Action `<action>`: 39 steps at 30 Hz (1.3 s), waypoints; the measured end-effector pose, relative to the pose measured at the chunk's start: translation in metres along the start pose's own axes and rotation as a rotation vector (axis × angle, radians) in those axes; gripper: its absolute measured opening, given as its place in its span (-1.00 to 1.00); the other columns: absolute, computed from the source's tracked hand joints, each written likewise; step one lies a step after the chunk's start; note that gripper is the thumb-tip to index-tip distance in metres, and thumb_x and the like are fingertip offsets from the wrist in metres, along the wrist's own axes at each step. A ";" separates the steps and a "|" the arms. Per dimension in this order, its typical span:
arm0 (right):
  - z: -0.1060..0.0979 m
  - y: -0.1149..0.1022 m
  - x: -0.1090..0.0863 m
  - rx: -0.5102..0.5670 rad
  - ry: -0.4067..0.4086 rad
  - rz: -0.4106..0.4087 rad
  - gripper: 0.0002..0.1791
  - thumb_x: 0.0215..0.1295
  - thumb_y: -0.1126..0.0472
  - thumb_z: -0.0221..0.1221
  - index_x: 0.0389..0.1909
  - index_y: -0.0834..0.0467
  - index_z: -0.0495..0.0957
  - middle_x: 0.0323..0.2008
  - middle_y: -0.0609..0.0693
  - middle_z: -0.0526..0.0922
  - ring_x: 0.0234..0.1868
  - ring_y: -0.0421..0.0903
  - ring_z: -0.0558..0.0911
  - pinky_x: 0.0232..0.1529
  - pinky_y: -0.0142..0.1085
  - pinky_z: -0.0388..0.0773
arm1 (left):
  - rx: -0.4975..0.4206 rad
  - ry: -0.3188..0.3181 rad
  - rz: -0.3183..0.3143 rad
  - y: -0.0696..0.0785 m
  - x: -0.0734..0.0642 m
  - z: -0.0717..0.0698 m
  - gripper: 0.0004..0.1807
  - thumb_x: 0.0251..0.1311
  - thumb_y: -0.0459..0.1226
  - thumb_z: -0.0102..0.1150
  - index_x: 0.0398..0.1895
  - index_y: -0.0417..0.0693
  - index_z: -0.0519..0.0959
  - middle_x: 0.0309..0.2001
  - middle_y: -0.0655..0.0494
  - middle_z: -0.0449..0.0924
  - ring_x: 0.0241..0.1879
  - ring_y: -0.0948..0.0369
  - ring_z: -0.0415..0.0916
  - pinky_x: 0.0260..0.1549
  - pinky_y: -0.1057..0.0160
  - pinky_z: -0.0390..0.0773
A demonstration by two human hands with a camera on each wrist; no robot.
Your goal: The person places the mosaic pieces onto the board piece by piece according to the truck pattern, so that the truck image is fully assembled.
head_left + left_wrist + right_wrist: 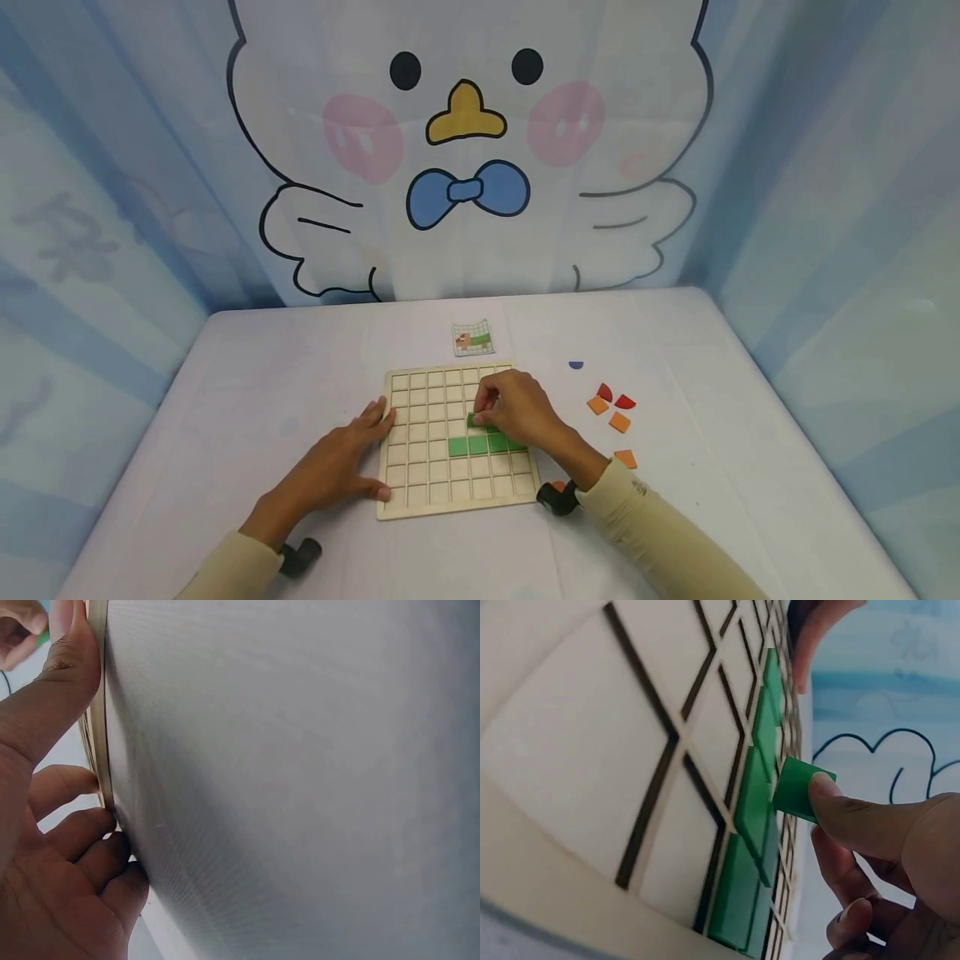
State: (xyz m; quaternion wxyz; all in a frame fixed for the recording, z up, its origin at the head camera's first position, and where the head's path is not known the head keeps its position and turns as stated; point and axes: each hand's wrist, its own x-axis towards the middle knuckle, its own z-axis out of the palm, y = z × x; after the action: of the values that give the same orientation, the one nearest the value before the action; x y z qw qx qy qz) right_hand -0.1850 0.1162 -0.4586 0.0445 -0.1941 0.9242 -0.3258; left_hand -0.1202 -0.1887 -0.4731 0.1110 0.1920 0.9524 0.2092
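Observation:
A wooden grid board (420, 493) lies on the table with several green square tiles (458, 447) set in its cells. My right hand (519, 408) is over the board's right half. Between thumb and fingers it pinches a green square tile (795, 789), tilted just above the board in the right wrist view. The left hand (341, 462) rests at the board's left edge, fingers spread, with thumb and fingertips touching the frame. In the left wrist view the left thumb (71, 664) lies along the wooden edge. The right hand hides some of the green tiles in the head view.
A small picture card (472, 338) with a grid drawing lies behind the board. To the right are orange squares (619, 422), red quarter-round pieces (625, 402) and a blue half-round piece (576, 365). An orange piece (558, 485) is partly hidden by the right wrist.

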 end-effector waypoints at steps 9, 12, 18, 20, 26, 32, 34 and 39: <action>0.005 -0.002 0.008 -0.079 -0.057 0.011 -0.74 0.13 0.22 0.59 -0.54 -0.06 0.67 -0.49 -0.21 0.65 -0.41 -0.23 0.55 -0.33 -0.27 0.50 | 0.002 0.001 0.005 -0.001 0.001 0.001 0.35 -0.21 0.14 0.67 0.67 -0.12 0.18 0.72 -0.17 -0.02 0.67 -0.19 0.06 0.51 -0.35 0.29; 0.005 -0.003 0.007 -0.085 -0.093 0.027 -0.74 0.14 0.22 0.59 -0.53 -0.07 0.68 -0.49 -0.22 0.66 -0.41 -0.25 0.57 -0.31 -0.26 0.53 | 0.001 0.005 0.014 -0.001 0.001 0.002 0.35 -0.21 0.14 0.66 0.67 -0.13 0.19 0.71 -0.18 -0.02 0.67 -0.20 0.07 0.50 -0.36 0.29; 0.002 -0.002 0.004 -0.067 -0.096 0.019 -0.77 0.16 0.20 0.58 -0.51 -0.07 0.70 -0.47 -0.23 0.69 -0.38 -0.25 0.58 -0.24 -0.23 0.56 | -0.003 0.007 0.027 -0.001 0.000 0.002 0.34 -0.21 0.15 0.66 0.67 -0.14 0.19 0.71 -0.20 -0.01 0.66 -0.21 0.08 0.49 -0.38 0.31; 0.000 0.000 0.002 -0.039 -0.079 0.024 -0.79 0.16 0.18 0.58 -0.49 -0.06 0.71 -0.46 -0.24 0.69 -0.35 -0.24 0.58 -0.20 -0.23 0.54 | -0.005 0.005 0.028 -0.001 0.000 0.002 0.34 -0.20 0.15 0.66 0.67 -0.14 0.19 0.71 -0.20 -0.01 0.66 -0.21 0.08 0.48 -0.38 0.31; -0.018 0.006 -0.008 0.036 -0.031 0.095 -0.81 0.19 0.16 0.57 -0.45 -0.09 0.72 -0.42 -0.22 0.67 -0.24 -0.15 0.56 -0.11 -0.21 0.48 | -0.005 -0.002 0.020 -0.002 0.001 0.002 0.35 -0.20 0.14 0.66 0.67 -0.13 0.18 0.71 -0.18 -0.01 0.66 -0.21 0.08 0.47 -0.39 0.31; -0.042 0.018 -0.026 0.025 -0.022 0.152 -0.82 0.20 0.17 0.56 -0.38 -0.07 0.71 -0.38 -0.17 0.66 -0.23 -0.09 0.56 -0.20 -0.25 0.44 | -0.005 -0.008 0.003 -0.001 0.000 0.001 0.36 -0.21 0.13 0.67 0.68 -0.12 0.17 0.71 -0.18 -0.02 0.66 -0.22 0.07 0.47 -0.40 0.31; -0.048 0.025 -0.033 0.017 -0.014 0.166 -0.82 0.20 0.19 0.56 -0.37 -0.06 0.72 -0.37 -0.17 0.68 -0.20 -0.08 0.59 -0.20 -0.26 0.43 | -0.004 -0.007 0.003 -0.001 0.000 0.001 0.36 -0.22 0.12 0.67 0.68 -0.13 0.17 0.71 -0.18 -0.02 0.67 -0.22 0.06 0.47 -0.40 0.31; -0.058 0.042 -0.051 -0.008 -0.005 0.204 -0.84 0.18 0.19 0.57 -0.30 -0.03 0.76 -0.33 -0.17 0.72 -0.20 -0.08 0.58 -0.20 -0.25 0.44 | 0.003 -0.004 0.008 -0.001 0.001 0.001 0.36 -0.22 0.13 0.67 0.67 -0.13 0.18 0.71 -0.18 -0.02 0.67 -0.21 0.06 0.47 -0.40 0.31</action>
State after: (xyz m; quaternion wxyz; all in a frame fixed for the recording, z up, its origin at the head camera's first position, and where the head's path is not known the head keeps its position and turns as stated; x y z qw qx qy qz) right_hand -0.1638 0.1999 -0.4408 0.0788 -0.1000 0.9403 -0.3157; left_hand -0.1210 -0.1887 -0.4744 0.1119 0.1963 0.9518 0.2076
